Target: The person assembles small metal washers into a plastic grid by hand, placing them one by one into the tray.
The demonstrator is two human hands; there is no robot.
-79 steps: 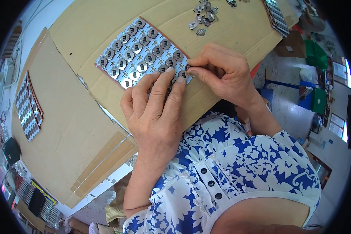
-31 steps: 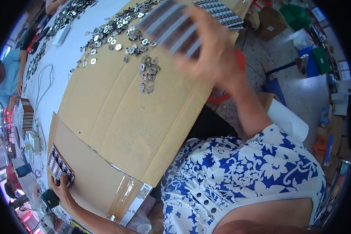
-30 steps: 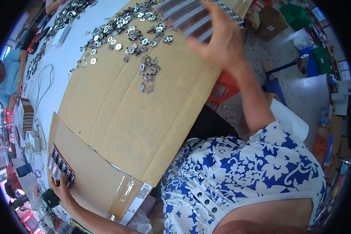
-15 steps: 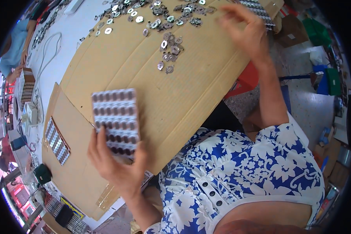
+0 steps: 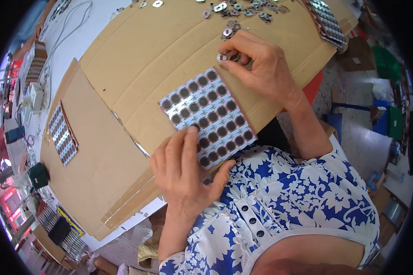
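My left hand (image 5: pixel 183 176) grips the near left part of a square panel (image 5: pixel 211 110) with rows of dark round spots on a silver-white face. Its fingertips press on the face, while the thumb lies by the near edge. Just beyond the panel's far corner, my right hand (image 5: pixel 264 68) pinches a small shiny metal piece (image 5: pixel 222 57) between thumb and forefinger. More metal seems tucked under the curled fingers, partly hidden. Past that hand, a loose heap of flat metal pieces (image 5: pixel 248 9) is scattered over the cardboard.
Cardboard sheets (image 5: pixel 137 59) cover the table. A stack of similar panels (image 5: pixel 326 23) stands at the far right edge, and another small stack (image 5: pixel 63 134) at the left. A white cable (image 5: pixel 65 32) lies at the far left. A dark green object (image 5: pixel 38 175) sits near the left edge.
The panel has moved right and turned, still in my left hand. My right hand has come from the far right toward the panel, and now a metal piece shows in its fingertips. The view has shifted.
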